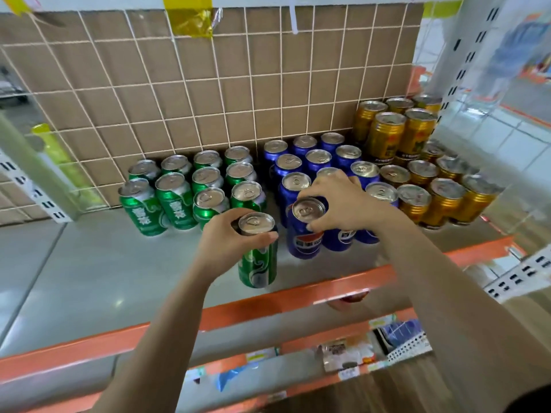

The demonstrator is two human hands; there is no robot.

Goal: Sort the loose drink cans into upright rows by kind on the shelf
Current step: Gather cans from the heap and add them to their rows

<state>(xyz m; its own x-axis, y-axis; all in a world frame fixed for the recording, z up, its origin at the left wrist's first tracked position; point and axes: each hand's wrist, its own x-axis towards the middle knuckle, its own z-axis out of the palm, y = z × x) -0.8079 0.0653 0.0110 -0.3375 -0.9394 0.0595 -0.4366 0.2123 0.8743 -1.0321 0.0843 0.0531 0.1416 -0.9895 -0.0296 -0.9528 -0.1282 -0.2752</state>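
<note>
Head view: one shelf [104, 263] with an orange front lip, a wire grid [208, 84] behind it, and cans standing in three colour blocks.
Left hand [222, 242]: fingers and thumb curl round the top of a green can [258, 260] – upright, in front of the green block and near the shelf's front lip.
Right hand [343, 204]: fingertips pinch the rim of a blue can [307, 231], upright at the front of the blue block.
Green block [176, 198]: upright rows at the left, against the grid.
Blue block [316, 159]: upright rows in the middle, just beside the green.
Gold block [417, 186]: rows at the right, with a few stacked on top at the back.
Done so far: nearly all – no can in sight lies on its side or stands among the wrong colour.
Left to do: by my judgement, only seating these two held cans in line with their own rows.
</note>
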